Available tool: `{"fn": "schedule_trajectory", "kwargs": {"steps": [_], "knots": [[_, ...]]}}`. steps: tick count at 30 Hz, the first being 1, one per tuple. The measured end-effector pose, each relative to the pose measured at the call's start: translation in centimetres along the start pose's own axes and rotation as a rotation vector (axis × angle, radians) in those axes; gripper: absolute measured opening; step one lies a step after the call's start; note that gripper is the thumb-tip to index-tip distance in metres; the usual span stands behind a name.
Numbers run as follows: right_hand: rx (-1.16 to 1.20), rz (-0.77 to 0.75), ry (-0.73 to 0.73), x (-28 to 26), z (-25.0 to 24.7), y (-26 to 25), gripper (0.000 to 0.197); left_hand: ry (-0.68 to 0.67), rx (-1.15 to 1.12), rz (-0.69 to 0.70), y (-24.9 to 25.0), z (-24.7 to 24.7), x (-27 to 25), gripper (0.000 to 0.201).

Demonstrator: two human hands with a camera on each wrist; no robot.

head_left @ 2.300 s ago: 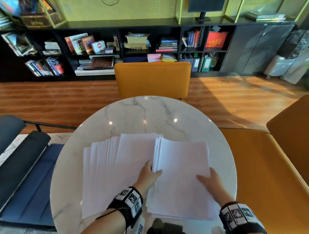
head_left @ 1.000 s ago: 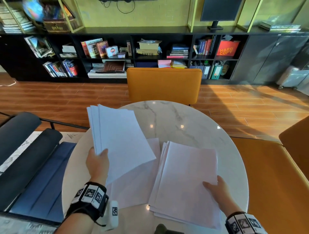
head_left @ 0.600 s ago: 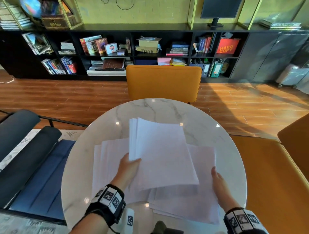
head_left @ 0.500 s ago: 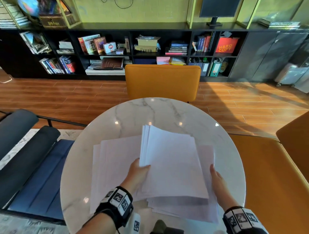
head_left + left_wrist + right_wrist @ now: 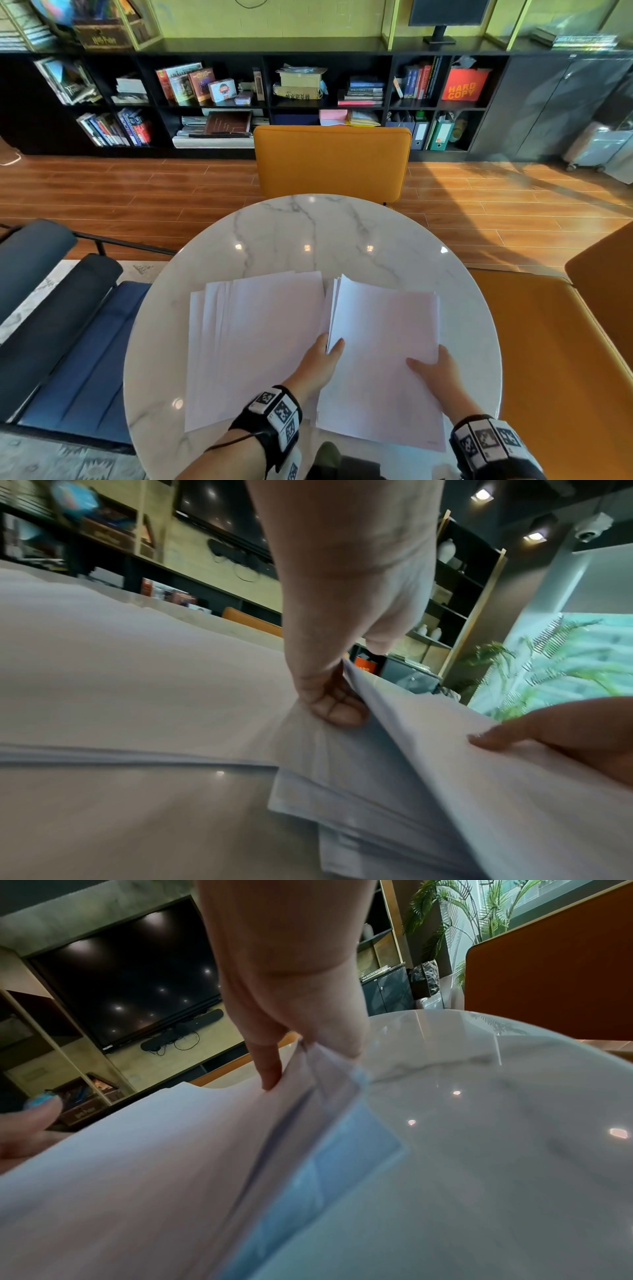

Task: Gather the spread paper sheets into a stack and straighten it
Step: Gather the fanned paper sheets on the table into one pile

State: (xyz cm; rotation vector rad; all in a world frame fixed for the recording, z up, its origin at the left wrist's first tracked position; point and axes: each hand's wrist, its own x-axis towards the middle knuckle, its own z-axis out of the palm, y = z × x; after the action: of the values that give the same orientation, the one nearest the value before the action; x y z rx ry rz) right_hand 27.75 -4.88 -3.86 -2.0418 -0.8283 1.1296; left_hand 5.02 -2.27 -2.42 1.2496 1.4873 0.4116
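Note:
White paper sheets lie in two groups on the round marble table [image 5: 308, 236]. A fanned spread of sheets [image 5: 253, 342] covers the left side. A thicker paper stack [image 5: 383, 346] lies to its right, edges uneven. My left hand [image 5: 329, 349] pinches the stack's left edge, thumb on top and fingers [image 5: 337, 704] curled beneath, the edge lifted slightly. My right hand [image 5: 430, 366] holds the right edge, thumb [image 5: 270, 1074] on top and the other fingers tucked under the upper sheets. The lower sheets [image 5: 342, 1164] stick out to the right.
An orange chair [image 5: 332, 161] stands at the table's far side and an orange bench [image 5: 548, 359] at the right. A dark blue seat [image 5: 68, 342] is on the left. Bare marble shows beyond the sheets. Black bookshelves [image 5: 239, 99] line the back wall.
My left hand has brought a bundle of sheets from the left spread down onto the right stack. My right hand stayed at the stack's right edge and now has its thumb on top.

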Motion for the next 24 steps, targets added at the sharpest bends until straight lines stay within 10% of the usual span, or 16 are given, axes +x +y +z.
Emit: {"fn": "schedule_trajectory", "kwargs": {"steps": [3,8,11,17,24], "knots": [[-0.006,-0.026,-0.004,-0.1,0.1,0.0,0.037,0.285,-0.096,0.067,-0.9,-3.1,-0.1,0.023],[-0.017,-0.059,-0.019,-0.2,0.8,0.0,0.035,0.752,0.145,-0.257,-4.4,-10.1,-0.2,0.047],[-0.033,-0.056,-0.012,-0.1,1.1,0.1,0.037,0.667,0.163,-0.514,-4.8,-11.8,-1.3,0.081],[-0.041,-0.044,-0.014,0.0,1.1,-0.1,0.041,0.625,0.134,-0.511,-5.9,-11.7,-0.9,0.091],[-0.029,-0.033,-0.024,-0.2,0.9,-0.2,0.040,0.551,-0.046,-0.321,-6.7,-11.6,-0.2,0.054]]}}
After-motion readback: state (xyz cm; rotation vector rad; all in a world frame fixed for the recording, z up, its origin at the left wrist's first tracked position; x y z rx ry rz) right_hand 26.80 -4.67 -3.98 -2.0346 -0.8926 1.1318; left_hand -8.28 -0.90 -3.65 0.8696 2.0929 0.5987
